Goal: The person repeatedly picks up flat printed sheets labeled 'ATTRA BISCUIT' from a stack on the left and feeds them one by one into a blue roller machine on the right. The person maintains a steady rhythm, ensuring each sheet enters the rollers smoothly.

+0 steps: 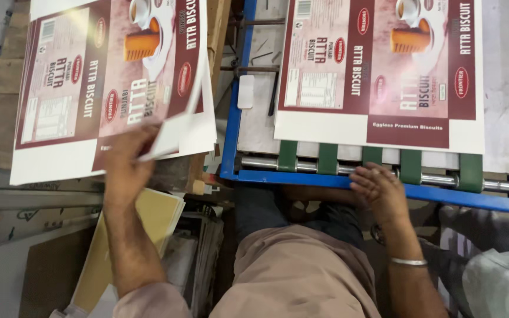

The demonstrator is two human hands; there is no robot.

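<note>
maroon carton sheet point(89, 88) in left hand point(126, 162)

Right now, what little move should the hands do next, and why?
Probably the left hand should carry its lifted printed sheet rightward to the blue feed table. That sheet is already raised off the stack, while the right hand rests at the green rollers, where another printed sheet lies.

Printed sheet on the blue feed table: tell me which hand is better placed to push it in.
Probably the right hand. It rests on the roller bar at the blue table's front edge, just below the printed sheet. The left hand is off to the side, gripping a sheet from the stack.
</note>
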